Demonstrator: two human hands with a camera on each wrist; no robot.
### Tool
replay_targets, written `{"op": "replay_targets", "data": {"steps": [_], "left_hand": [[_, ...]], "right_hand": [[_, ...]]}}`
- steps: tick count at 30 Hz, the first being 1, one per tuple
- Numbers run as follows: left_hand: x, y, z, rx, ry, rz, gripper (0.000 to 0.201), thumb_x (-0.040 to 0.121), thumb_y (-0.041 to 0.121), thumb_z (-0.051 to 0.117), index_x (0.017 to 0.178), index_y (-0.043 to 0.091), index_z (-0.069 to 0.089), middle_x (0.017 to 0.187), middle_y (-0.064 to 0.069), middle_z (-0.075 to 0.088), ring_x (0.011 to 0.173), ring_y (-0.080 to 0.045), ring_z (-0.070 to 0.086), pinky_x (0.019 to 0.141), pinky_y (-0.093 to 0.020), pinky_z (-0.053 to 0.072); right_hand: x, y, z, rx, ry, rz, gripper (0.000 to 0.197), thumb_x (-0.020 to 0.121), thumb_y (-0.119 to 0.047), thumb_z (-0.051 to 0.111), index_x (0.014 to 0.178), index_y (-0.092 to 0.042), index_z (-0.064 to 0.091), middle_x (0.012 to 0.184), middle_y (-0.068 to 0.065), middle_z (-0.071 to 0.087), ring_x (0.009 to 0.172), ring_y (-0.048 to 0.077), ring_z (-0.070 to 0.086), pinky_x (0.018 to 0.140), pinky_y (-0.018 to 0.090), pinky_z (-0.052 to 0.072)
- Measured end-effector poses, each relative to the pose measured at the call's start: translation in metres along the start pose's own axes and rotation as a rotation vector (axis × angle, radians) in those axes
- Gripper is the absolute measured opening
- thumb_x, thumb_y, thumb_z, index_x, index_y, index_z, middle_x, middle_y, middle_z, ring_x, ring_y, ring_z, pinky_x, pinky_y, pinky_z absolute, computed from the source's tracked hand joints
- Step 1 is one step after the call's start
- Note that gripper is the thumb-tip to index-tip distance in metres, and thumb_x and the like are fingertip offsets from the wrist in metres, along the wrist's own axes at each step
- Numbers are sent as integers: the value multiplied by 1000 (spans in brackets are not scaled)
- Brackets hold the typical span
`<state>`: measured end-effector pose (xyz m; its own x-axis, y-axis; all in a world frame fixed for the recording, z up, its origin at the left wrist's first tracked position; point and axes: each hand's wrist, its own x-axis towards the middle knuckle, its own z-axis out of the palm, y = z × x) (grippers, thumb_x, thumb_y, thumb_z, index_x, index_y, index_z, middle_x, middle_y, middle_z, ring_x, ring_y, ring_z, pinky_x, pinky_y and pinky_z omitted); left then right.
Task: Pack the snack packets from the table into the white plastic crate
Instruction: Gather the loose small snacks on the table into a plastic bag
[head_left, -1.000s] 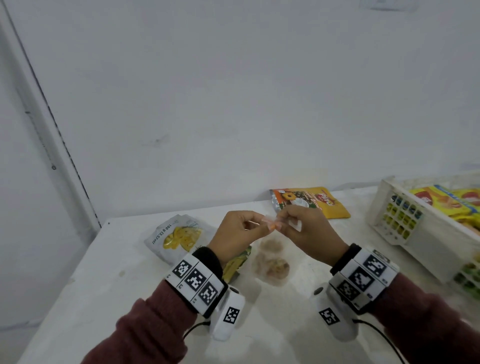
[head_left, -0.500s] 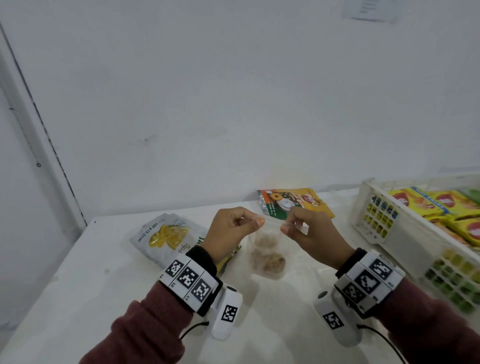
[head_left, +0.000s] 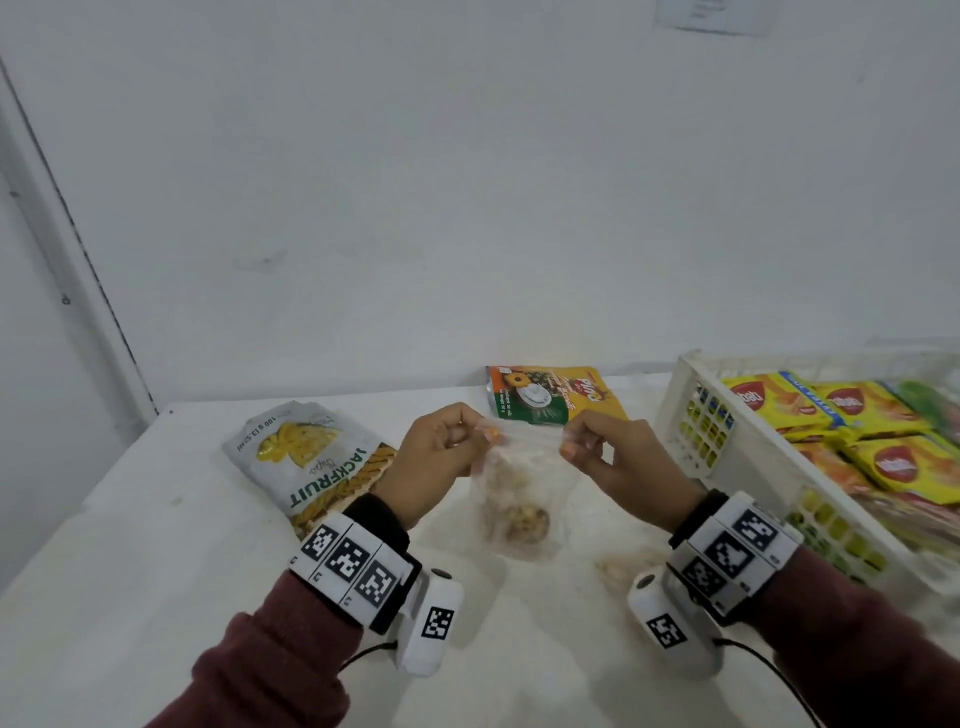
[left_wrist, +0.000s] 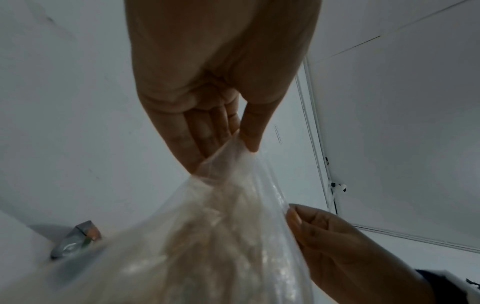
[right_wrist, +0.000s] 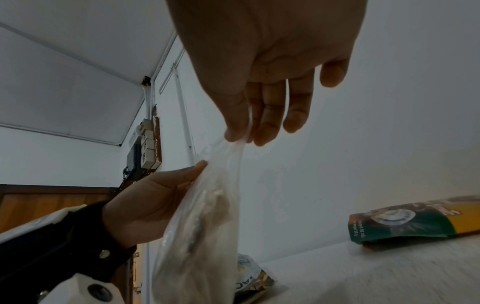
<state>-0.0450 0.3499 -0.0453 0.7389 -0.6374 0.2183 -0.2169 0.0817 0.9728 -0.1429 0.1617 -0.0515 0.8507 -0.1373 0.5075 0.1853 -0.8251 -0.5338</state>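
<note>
Left hand (head_left: 434, 457) and right hand (head_left: 621, 462) each pinch top corner of clear bag (head_left: 519, 499), centre frame, above table (head_left: 156, 545). Since a second ago hands have drawn apart, stretching bag mouth wide. Crate (head_left: 737, 462) at right edge, now further in view.

Both arms are reaching forward, raised above the table. The left hand (head_left: 436, 457) is pinching one top corner of the clear bag (head_left: 519, 499) with thumb and fingers. The right hand (head_left: 618, 462) is pinching the other corner. The hands are a little apart, with their grips facing each other.
</note>
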Motion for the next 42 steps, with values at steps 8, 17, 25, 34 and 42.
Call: {"op": "replay_targets", "data": {"steps": [8,17,25,34,42], "left_hand": [[-23,6,23,-6,83,-93,18,91,8,55,73,12,54,69,5,73,82,-30,56,59,-27,54],[-42,-4,53,39,53,-446,9,91,13,56,86,6,53,89,-11,64,63,-16,66,60,-25,54],[-54,-8,82,1019,-466,-372,88,86,45,57,149,22,0,157,-6,-10,145,-22,-7,117,-39,5],[-55,-36,113,1298,-825,-467,89,89,54,45,148,21,-12,151,-7,-30,141,-30,-23,118,-50,3],[-25,-36,112,1410,-769,-475,85,91,52,44,149,17,-8,153,-11,-25,142,-34,-17,116,-47,3]], "right_hand": [[-22,0,-27,35,-143,21,21,82,-25,55,68,-38,46,67,-8,53,59,20,45,60,28,35],[-39,6,-41,126,-368,384,14,87,-21,62,90,-7,61,71,3,62,59,10,57,58,23,45],[-90,33,-52,-767,-798,605,80,84,-67,37,147,-30,5,155,17,1,141,37,11,111,53,22],[-108,40,-34,-677,-924,639,80,87,-64,35,147,-31,-8,154,22,-10,142,42,-1,111,55,13],[-72,42,-18,-598,-903,648,85,91,-52,41,146,-25,-17,151,28,-11,142,39,-7,114,52,9]]}}
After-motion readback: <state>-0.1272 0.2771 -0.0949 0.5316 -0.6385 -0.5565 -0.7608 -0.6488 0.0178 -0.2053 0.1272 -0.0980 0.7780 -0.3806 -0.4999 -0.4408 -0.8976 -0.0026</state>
